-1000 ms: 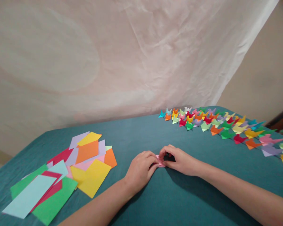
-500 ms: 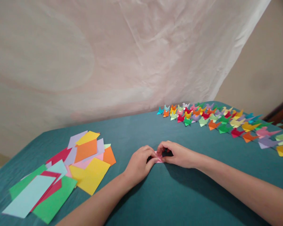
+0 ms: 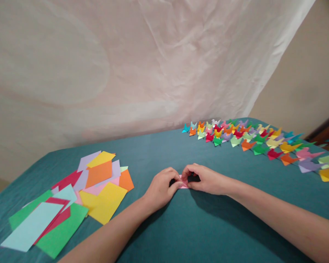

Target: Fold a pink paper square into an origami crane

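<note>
Your left hand (image 3: pixel 163 188) and right hand (image 3: pixel 205 179) both pinch the small pink paper (image 3: pixel 184 185) at its opposite sides, twelve o'clock on the teal worktop (image 3: pixel 181 226). From it, loose coloured sheets (image 3: pixel 67 195) overlap toward nine, and folded paper birds (image 3: pixel 248 145) stand toward two.

Paper piece (image 3: pixel 184 185), one. Pink; small; folded, the finer creases too small to make out. Pose: low and roughly flat at the desk (image 3: pixel 156 149) surface, its straight near edge facing the person. Location: between the fingertips of the left hand (image 3: pixel 164 187) and right hand (image 3: pixel 203 179), pinched at either side and partly covered by both.
</note>
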A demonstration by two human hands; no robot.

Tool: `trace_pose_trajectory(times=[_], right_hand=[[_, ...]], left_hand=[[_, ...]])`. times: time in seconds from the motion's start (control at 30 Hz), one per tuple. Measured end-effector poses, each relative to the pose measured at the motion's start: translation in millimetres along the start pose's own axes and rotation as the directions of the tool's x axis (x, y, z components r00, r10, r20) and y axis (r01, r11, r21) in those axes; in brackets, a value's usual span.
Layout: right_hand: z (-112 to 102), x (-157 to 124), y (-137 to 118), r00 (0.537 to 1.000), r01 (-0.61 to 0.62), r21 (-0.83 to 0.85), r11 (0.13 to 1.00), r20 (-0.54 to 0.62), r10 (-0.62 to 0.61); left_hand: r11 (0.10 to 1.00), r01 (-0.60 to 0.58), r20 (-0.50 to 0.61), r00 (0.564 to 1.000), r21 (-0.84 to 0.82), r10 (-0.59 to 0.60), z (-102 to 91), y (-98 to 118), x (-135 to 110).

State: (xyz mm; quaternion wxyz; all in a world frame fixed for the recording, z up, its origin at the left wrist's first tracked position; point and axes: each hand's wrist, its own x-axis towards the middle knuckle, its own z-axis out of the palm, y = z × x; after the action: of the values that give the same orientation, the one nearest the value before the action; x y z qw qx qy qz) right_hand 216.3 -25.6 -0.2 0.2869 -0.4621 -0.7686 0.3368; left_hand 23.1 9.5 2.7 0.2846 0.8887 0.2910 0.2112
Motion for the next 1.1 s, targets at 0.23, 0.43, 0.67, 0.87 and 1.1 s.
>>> trace_pose_trajectory(times=[0.23,0.43,0.67,0.87,1.1], right_hand=[[5,-4,-2,0.999,-0.006,-0.024,1.0,-0.039,0.005],[5,-5,-3,0.998,-0.004,-0.021,1.0,-0.064,0.003],[8,-7,2,0.996,0.027,-0.044,0.999,-0.085,-0.031],[-3,-12,0,0.989,0.147,-0.08,0.986,0.013,-0.147],[-13,-28,5,0.94,0.331,-0.197,0.923,0.155,-0.304]], left_hand=[[0.999,-0.006,0.038,0.999,-0.05,0.008,-2.9,-2,2],[0.998,-0.009,0.045,0.999,-0.061,0.012,-3.1,-4,2],[0.999,0.005,-0.008,1.0,-0.033,-0.005,-0.4,-6,2],[1.0,0.016,-0.011,1.0,0.022,-0.016,0.7,-7,2],[0.999,0.024,-0.024,0.999,0.025,-0.024,1.0,-5,3]])
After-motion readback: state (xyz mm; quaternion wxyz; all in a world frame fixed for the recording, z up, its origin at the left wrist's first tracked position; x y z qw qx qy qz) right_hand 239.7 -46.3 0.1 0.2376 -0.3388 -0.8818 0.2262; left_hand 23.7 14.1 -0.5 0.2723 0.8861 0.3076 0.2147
